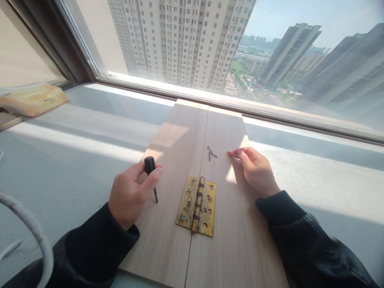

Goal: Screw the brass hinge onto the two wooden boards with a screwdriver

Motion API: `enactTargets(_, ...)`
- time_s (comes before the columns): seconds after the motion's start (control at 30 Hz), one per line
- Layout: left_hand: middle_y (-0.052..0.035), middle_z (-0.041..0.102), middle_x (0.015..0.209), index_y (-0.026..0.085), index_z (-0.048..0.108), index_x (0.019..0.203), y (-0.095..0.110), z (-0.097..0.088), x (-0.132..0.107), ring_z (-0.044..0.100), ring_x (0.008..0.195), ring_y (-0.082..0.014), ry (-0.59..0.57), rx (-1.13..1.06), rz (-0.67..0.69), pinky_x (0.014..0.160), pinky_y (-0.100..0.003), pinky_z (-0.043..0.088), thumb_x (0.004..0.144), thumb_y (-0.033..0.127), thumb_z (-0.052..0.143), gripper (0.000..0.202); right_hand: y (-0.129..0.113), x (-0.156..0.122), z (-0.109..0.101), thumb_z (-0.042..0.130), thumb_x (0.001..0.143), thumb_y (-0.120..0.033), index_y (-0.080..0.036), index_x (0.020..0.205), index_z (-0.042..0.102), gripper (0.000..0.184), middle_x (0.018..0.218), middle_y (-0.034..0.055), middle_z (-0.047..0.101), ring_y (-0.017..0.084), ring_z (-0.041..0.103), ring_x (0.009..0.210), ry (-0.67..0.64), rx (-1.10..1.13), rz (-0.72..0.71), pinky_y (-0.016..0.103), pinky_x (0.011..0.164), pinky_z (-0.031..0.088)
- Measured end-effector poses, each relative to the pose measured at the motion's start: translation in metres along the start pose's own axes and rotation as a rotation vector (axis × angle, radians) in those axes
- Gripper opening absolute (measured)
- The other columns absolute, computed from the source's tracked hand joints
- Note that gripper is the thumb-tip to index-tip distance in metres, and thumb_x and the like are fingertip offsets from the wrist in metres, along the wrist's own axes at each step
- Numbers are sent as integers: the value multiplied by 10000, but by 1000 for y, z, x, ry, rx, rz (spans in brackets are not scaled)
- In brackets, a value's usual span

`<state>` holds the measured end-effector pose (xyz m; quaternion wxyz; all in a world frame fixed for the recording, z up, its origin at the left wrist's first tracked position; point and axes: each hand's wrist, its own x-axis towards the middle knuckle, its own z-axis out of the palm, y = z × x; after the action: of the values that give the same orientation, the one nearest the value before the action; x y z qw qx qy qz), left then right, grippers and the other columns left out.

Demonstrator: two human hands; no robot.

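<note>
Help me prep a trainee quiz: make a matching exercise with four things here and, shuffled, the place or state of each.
Things
1. Screwdriver
2. Hinge
3. Loose screws
4. Right hand

Places and states
A. Straddling both boards
B. Pinching a small metal piece
C. Held in the left hand
D. Lying together on the right-hand board

Pairs: 1-C, 2-A, 3-D, 4-B

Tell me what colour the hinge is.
The hinge is brassy gold with dark brown stains, best seen in the head view.
</note>
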<state>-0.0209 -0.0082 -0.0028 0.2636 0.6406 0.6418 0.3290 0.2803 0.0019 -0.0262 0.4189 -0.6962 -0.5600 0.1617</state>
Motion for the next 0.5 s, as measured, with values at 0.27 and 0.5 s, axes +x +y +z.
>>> enactTargets(0.27,-24,713,910,215,697,917,-2,-1,-1,633,912,-241,-17,-1,-22,731,-317,486,783,514,487,389,-7,-15,-2,459,877,-370,-219,856,638,235,917,20,714,181,628,906,15,-32,32,354,856,430)
enactTargets(0.5,-33,693,1052,229,687,1027,-9,-5,-4,644,910,-246,-64,54,-2,867,-376,491,778,526,477,440,-17,-29,0,438,889,-353,-214,874,632,239,733,12,693,169,644,755,143,-86,-18,332,771,457)
